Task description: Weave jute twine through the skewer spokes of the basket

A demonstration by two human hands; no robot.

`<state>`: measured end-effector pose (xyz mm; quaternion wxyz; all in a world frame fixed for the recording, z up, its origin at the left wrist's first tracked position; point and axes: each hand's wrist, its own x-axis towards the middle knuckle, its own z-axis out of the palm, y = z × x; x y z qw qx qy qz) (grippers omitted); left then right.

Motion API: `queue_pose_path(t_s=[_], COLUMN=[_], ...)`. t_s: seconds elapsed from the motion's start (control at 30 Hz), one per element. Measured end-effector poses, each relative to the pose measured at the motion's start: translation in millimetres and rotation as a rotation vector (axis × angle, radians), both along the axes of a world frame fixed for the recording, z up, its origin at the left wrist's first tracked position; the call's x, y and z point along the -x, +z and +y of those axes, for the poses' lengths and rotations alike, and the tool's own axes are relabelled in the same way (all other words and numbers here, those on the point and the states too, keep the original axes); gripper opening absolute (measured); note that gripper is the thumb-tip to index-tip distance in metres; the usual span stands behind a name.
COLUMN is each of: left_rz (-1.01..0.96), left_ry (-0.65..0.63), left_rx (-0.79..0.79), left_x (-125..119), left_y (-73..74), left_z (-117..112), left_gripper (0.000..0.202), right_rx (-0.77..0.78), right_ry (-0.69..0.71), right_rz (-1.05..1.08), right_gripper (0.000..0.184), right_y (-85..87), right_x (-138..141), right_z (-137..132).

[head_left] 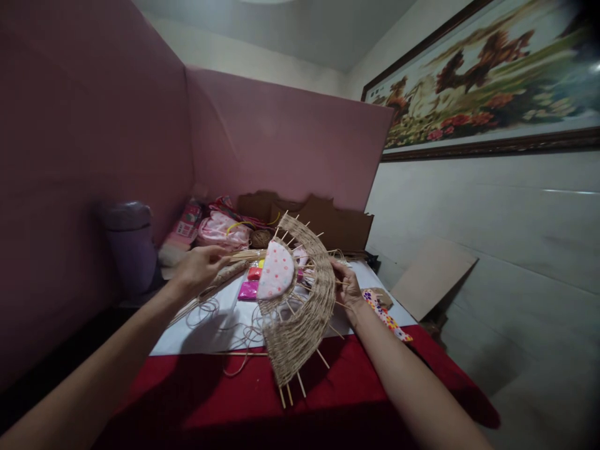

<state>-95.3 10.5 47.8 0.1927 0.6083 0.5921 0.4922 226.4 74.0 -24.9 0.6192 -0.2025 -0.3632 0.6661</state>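
A fan-shaped piece woven of jute twine [304, 300] over thin wooden sticks stands upright above the table, with a white, pink-dotted half-round cloth piece [276, 270] at its middle. My right hand [345, 284] grips the fan's right edge, fingers closed on the weave. To the fan's left, my left hand [199, 267] has its fingers curled, pinching a strand of twine. Loose twine [220, 319] trails over the white sheet [201, 340] below.
Red cloth [225, 400] covers the table's near side. Behind the fan lie pink and red packets [250, 284], a twine ball [260, 239], pink bags [220, 230], cardboard pieces [337, 225] and a purple container [129, 240]. Pink boards wall the left and back. A dotted strip [387, 317] lies right.
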Motion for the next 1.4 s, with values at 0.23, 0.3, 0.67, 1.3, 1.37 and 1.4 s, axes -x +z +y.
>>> queue_pose_path(t_s=[0.23, 0.3, 0.67, 1.3, 1.37, 1.4], left_rz=[-0.528, -0.645, -0.973, -0.987, -1.001, -1.011], left_ry=[-0.363, -0.521, -0.476, -0.341, -0.32, -0.311], left_rx=[0.218, 0.299, 0.436, 0.476, 0.47, 0.465], left_x=[-52.7, -56.0, -68.5, -73.4, -71.7, -70.4], left_y=[-9.5, -18.0, -46.8, -41.9, -41.4, -41.4], left_z=[3.8, 5.4, -7.0, -18.5, -17.7, -17.1], left_gripper=[0.048, 0.04, 0.018, 0.013, 0.014, 0.014], right_rx=[-0.041, -0.054, -0.131, -0.165, -0.171, -0.174], right_ry=[0.042, 0.066, 0.114, 0.13, 0.126, 0.127], right_rz=[-0.054, -0.081, -0.203, -0.259, -0.275, -0.277], right_gripper=[0.01, 0.011, 0.012, 0.03, 0.026, 0.024], right_y=[-0.1, 1.0, 8.6, 16.0, 15.5, 15.8], right_x=[2.2, 4.8, 21.7, 17.5, 15.6, 14.8], right_z=[-2.4, -4.9, -18.6, -19.1, -16.9, -16.3])
